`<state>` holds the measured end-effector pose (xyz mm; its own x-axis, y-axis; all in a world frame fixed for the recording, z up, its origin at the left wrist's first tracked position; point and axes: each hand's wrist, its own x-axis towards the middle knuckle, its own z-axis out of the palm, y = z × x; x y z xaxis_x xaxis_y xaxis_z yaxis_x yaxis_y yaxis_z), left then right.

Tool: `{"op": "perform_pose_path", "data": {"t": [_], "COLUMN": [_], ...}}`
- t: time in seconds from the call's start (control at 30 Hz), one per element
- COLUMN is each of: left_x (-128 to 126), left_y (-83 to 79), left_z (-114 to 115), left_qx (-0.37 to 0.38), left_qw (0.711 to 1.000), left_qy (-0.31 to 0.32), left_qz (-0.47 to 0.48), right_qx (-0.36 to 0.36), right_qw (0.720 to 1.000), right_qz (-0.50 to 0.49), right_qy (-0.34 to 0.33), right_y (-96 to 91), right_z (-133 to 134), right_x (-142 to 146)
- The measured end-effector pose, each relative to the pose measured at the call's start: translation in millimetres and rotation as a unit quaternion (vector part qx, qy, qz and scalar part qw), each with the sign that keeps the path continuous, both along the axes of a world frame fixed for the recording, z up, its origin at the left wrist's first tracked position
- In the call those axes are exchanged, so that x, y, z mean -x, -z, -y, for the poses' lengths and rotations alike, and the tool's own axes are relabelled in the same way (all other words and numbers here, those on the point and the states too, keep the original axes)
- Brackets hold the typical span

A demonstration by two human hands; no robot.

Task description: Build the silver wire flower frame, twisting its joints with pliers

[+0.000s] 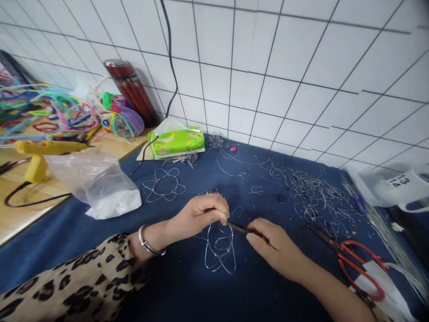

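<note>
My left hand (211,210) pinches a piece of silver wire that is part of a wire flower frame (216,255) with small pink beads. The frame hangs below the fingers, its loops over the blue cloth. My right hand (273,246) is closed around dark slim pliers (237,227), whose tips reach the wire right at my left fingertips. Most of the pliers' handles are hidden in my palm. A second wire flower (165,184), with several petal loops, lies flat on the cloth to the left.
Orange-handled scissors (360,264) lie at right, below a tangle of wire scraps (315,188). Behind are a green tissue pack (177,141), a red thermos (132,91) and a pink bead (233,149). A plastic bag (97,183) and yellow glue gun (36,161) are left.
</note>
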<state>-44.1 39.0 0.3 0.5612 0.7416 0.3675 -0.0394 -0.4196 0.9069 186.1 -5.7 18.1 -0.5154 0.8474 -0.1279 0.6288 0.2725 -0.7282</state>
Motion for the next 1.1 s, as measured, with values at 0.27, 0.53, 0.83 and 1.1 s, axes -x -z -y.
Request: {"op": "perform_pose_path", "data": {"t": [0.27, 0.53, 0.83, 1.1], "left_x": [0.1, 1.9, -2.3, -4.1], "left_y": [0.3, 3.1, 3.8, 3.9], "left_z": [0.3, -0.5, 0.5, 2.0], "left_qx": [-0.045, -0.106, -0.123, -0.057], "left_qw": [0.999, 0.993, 0.989, 0.99], "left_qy": [-0.011, -0.003, -0.015, -0.059], "left_qz": [-0.023, -0.046, -0.077, -0.118], "right_qx": [-0.014, -0.032, -0.09, -0.104], "right_qw": [1.0, 0.999, 0.992, 0.99], "right_qz": [0.01, 0.027, 0.088, 0.099], "right_qy": [0.003, -0.009, -0.009, -0.004], "right_y": [1.6, 1.8, 7.5, 7.6], "right_z": [0.3, 1.0, 3.8, -0.4], "right_x": [0.4, -0.1, 1.1, -3.5]}}
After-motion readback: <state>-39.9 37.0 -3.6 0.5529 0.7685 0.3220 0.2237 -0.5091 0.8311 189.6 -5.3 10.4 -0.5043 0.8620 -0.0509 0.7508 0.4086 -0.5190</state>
